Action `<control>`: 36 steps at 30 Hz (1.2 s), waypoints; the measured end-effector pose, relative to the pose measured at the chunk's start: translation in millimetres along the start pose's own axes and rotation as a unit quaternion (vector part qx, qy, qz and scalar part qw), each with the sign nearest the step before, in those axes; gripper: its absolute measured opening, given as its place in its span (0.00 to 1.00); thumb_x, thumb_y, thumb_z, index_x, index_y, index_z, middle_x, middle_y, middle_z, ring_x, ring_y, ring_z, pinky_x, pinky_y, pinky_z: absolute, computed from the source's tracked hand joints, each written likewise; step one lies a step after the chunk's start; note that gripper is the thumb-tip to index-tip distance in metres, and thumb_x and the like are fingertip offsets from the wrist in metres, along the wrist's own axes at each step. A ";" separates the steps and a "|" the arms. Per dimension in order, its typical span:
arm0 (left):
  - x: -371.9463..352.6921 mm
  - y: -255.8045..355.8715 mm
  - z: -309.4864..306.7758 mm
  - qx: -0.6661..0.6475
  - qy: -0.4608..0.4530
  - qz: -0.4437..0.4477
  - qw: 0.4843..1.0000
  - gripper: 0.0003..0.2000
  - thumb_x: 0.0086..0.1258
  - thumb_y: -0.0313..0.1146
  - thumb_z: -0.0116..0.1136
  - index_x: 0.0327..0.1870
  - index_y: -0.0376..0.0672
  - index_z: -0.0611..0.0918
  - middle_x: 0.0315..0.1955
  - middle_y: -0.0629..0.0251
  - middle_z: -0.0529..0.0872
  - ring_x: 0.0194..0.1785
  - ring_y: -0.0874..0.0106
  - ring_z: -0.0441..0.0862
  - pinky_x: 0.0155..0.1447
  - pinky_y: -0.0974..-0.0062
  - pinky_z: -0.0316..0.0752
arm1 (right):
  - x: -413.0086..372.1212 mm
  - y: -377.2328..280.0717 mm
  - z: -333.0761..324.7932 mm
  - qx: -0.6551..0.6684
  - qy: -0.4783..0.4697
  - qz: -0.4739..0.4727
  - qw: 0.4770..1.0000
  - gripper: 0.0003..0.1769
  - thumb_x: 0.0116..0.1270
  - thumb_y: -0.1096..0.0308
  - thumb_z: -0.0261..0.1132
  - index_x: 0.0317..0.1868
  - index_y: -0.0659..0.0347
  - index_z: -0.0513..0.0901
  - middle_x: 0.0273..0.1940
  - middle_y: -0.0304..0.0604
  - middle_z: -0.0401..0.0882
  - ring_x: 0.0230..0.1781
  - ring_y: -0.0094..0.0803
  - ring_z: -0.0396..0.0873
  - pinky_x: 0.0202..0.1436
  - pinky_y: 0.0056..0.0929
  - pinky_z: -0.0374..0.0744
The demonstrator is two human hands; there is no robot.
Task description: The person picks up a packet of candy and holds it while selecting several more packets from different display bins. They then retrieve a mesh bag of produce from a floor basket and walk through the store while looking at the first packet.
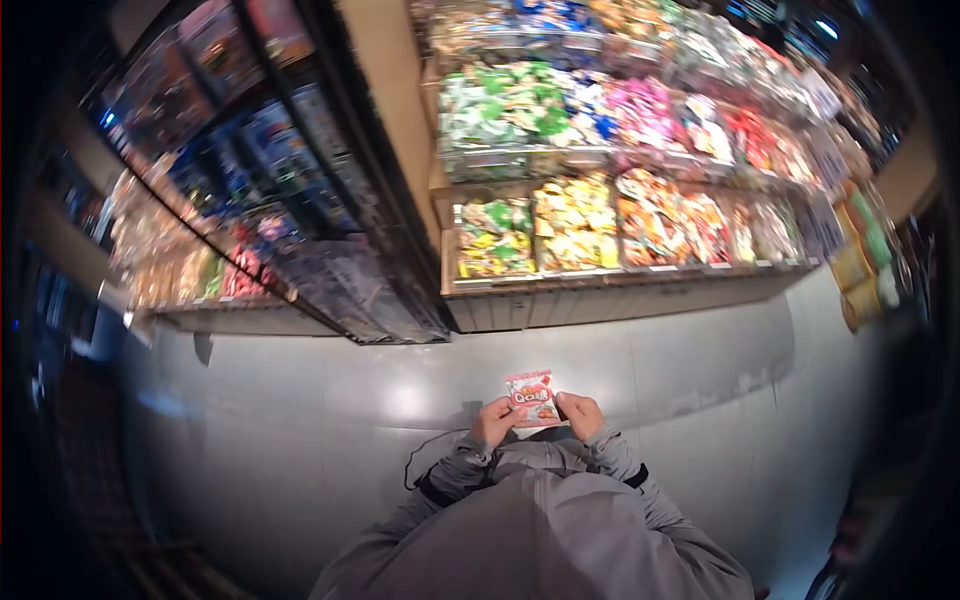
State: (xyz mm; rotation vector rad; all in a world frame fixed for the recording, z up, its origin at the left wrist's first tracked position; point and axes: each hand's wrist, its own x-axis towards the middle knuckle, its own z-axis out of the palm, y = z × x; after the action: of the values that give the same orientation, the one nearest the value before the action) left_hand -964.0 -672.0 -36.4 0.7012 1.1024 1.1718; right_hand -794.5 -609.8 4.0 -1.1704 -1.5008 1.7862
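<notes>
In front of my body, a small pink and white candy packet [532, 398] is held up between both hands, its printed face towards me. My left hand [494, 422] pinches the packet's left edge, with the thumb on the front. On the other side, my right hand [580, 414] grips the right edge near its middle. The fingers behind the packet are hidden. Grey jacket sleeves cover both arms, with dark bands near the wrists.
Ahead stands a tiered wooden shelf [610, 312] with several bins of colourful wrapped sweets [576, 222]. To the left is a dark-framed rack [400, 230] with hanging packets. Yellow and green bags [862, 262] hang at the right. Grey tiled floor [690, 390] lies between me and the shelf.
</notes>
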 end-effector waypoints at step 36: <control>193.3 -95.5 406.9 0.096 -0.276 -0.107 0.951 0.08 0.58 0.32 0.51 0.32 0.37 0.74 0.26 0.65 0.78 0.31 0.79 0.74 0.37 0.85 0.68 | -175.3 48.9 -391.8 0.168 0.377 -0.017 0.911 0.10 0.54 0.70 0.59 0.34 0.68 0.76 0.25 0.35 0.74 0.23 0.14 0.69 0.27 0.14 0.69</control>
State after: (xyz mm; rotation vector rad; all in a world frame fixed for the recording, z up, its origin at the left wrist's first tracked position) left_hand -548.9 -472.7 -39.6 0.9636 0.7934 0.6278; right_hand -364.4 -568.8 2.2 -1.4061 -0.7212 1.2577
